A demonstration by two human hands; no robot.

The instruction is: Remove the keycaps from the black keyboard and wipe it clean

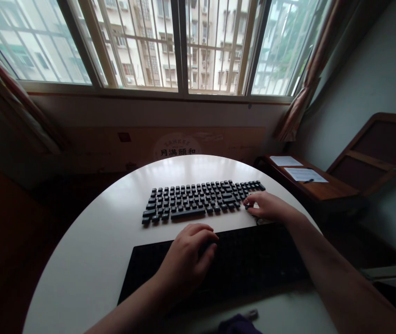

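Note:
Loose black keycaps (pixel 193 199) stand in keyboard-like rows on the white round table (pixel 86 241). My right hand (pixel 265 206) is at the right part of these rows, thumb and fingertips pinched on a small dark keycap (pixel 247 204). Thin wire-like lines show by its fingers; what they belong to is unclear. Nearer to me lies a dark keyboard base (pixel 246 250), its surface too dark to make out. Over its left half my left hand (pixel 193 248) is curled, thumb towards the fingers. Whatever may be inside that grip is hidden.
A purple cloth-like thing (pixel 239 324) and a small grey object (pixel 252 315) lie at the near edge. To the right, papers (pixel 304 175) and a pen (pixel 308 181) rest on a wooden chair or bench (pixel 337 188). Barred windows (pixel 212 51) stand beyond the table.

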